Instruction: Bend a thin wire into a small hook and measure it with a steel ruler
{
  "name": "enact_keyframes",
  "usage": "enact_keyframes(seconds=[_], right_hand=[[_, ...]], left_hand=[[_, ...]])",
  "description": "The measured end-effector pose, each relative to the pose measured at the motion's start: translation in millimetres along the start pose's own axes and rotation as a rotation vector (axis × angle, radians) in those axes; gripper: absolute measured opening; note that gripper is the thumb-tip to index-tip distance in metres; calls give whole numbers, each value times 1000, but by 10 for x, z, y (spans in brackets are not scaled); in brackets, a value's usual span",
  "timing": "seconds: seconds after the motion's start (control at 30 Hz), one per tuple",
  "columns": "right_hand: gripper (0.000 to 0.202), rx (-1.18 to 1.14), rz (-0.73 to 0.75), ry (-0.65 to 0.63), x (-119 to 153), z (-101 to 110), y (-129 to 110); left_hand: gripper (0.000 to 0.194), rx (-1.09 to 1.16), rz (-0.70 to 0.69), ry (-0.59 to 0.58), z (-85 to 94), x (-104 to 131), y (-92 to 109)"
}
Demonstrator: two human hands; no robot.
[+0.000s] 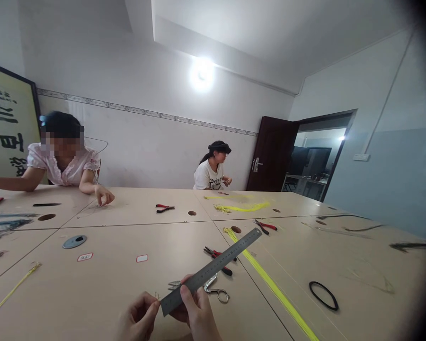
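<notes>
A single wide view looks out from the wearer's head, above the near side of the tabletop [110, 284], facing forward across it and only gently downward. Closest, at the bottom centre, are the left fingers [149, 305] and right fingers [187, 297], the steel ruler [213, 271] slanting away from them. The tabletop fills the lower part, and the far wall [145, 151] stands behind it. The view reaches up to the ceiling [248, 33] and rightward past an open door [275, 151]. A dark, curved border cuts into the right edge.
</notes>
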State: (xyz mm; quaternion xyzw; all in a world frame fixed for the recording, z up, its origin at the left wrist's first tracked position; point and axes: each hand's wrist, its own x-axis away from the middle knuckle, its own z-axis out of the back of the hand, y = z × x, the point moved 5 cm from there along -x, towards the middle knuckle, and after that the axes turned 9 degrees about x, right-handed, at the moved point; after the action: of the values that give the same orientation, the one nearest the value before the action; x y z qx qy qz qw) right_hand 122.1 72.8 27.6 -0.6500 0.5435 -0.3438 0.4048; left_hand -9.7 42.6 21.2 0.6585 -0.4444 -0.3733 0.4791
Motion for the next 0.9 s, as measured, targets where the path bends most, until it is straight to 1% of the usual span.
enact_keyframes(seconds=[0.13, 0.27, 0.33, 0.5, 0.57, 0.7, 0.8, 0.9], right_hand=[[54, 25, 0, -21, 0, 6, -42], [55, 75, -5, -38, -32, 55, -64], [49, 109, 6, -39, -41, 84, -94], [27, 240, 22, -80, -16, 101, -175], [23, 297, -5, -108, -4, 92, -159], [25, 426, -51, -152, -14, 94, -71], [28, 554, -89, -167, -48, 129, -13], [27, 671, -133, -180, -73, 159, 11]], left_hand=[[53, -29, 13, -17, -7, 5, 60], [54, -77, 25, -39, -1, 13, 71], [53, -103, 14, -38, 11, 21, 63], [45, -188, -40, -28, 69, 10, 74], [42, -234, -85, -17, 115, -24, 113], [37, -316, -156, 3, 217, -116, 202], [35, -360, -163, 17, 265, -151, 242], [32, -384, -150, 22, 276, -137, 260]])
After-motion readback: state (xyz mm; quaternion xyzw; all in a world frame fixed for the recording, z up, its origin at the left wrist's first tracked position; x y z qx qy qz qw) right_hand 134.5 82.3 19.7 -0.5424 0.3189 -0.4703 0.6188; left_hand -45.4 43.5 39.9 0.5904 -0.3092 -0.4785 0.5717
